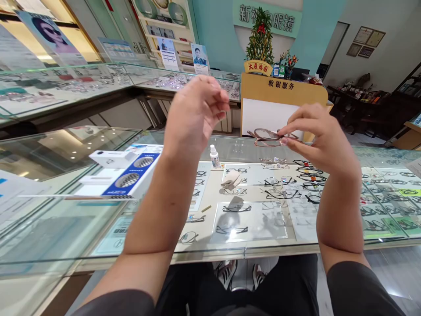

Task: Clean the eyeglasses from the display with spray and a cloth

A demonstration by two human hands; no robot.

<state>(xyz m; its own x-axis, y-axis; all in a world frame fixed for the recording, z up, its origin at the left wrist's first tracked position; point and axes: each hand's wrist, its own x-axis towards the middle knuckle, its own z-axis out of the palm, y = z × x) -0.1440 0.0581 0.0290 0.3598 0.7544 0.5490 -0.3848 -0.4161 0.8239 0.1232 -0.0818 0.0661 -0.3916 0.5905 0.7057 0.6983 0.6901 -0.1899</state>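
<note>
My right hand (317, 134) pinches a pair of eyeglasses (268, 136) between thumb and fingers, above the glass counter. The glasses have thin brownish frames and lie roughly level in the air. My left hand (200, 114) is raised to their left, apart from them. Its fingers curl loosely toward the right, and nothing shows in them. Below and between the hands, a small white bottle (214, 156) stands on the counter, with a crumpled beige cloth (231, 180) nearer to me.
Several spectacle frames (283, 193) lie in rows in the glass display counter (210, 250). White boxes (110, 159) and a blue-and-white box (133, 175) are at left. Across the aisle stand a wooden cashier desk (283, 94) and another glass showcase (66, 87).
</note>
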